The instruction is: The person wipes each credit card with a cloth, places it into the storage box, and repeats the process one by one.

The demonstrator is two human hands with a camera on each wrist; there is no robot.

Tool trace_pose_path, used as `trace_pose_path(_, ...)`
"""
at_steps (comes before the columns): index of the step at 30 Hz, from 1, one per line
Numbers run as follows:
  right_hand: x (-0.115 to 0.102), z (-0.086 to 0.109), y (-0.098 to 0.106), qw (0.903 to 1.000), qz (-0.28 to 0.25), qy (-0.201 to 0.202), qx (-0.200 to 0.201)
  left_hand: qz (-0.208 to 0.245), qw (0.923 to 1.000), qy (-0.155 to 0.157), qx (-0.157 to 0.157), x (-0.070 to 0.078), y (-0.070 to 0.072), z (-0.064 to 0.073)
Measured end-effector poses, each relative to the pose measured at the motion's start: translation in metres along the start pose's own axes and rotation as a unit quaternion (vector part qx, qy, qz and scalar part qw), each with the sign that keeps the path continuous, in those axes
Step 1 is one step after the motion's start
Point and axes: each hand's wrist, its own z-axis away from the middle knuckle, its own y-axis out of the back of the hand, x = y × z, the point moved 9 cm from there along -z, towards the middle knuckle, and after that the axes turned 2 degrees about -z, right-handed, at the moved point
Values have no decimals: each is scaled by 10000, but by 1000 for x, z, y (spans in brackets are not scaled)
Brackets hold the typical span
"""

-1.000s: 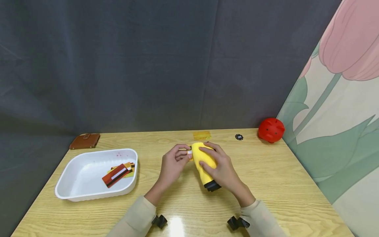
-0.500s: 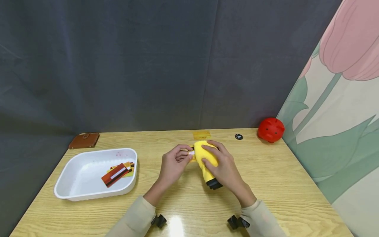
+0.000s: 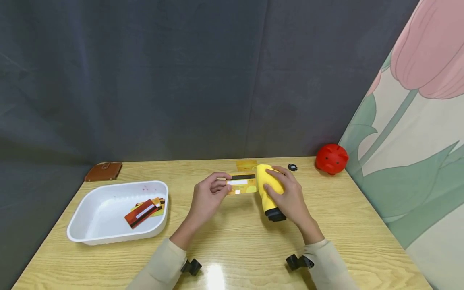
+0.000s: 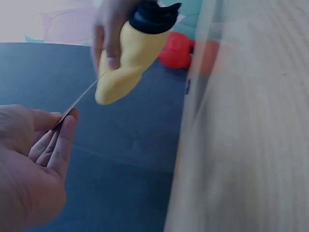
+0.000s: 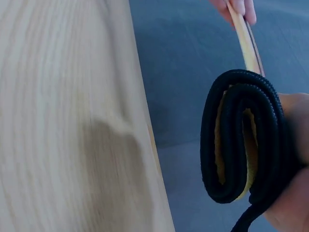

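Observation:
In the head view my left hand [image 3: 207, 198] pinches a yellow bank card [image 3: 242, 184] by its left end, thumb in front. The card's dark stripe and white signature strip face the camera. My right hand [image 3: 291, 196] grips a folded yellow cloth [image 3: 266, 188] with a black border at its lower end. The card's right end lies right at the cloth's left side. Seen from the left wrist, the card [image 4: 81, 96] is nearly edge-on and its far tip meets the cloth [image 4: 133, 60]. The right wrist view shows the cloth's black border [image 5: 241, 140] rolled in layers.
A white tray [image 3: 98, 215] at the left holds several cards [image 3: 140, 214], a red one on top. Behind it lies a brown wallet [image 3: 103, 172]. Toward the table's back edge are another yellow card [image 3: 246, 165], a black poker chip [image 3: 292, 167] and a red piggy bank [image 3: 331, 159].
The cloth, which covered most of the card, has moved right and slightly away with my right hand. Most of the card's face now shows. My left hand has shifted slightly left, still pinching it.

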Motion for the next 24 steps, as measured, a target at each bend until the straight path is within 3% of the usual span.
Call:
trace_pose_path(6, 4, -3, 13, 9999, -39, -23, 120, 127, 9999, -61, 40, 12, 18, -2)
trace_pose_path(13, 5, -4, 18, 9997, -118, -33, 200, -149, 9993, -198, 283, 17, 59, 9)
trace_pose_path(20, 6, -4, 22, 9996, -157, -34, 235, -984, 9933, 14, 597, 7, 122, 25)
trace_pose_path(24, 6, -5, 23, 9996, -163, -28, 238, -1388, 9845, 206, 1052, -1, 167, 39)
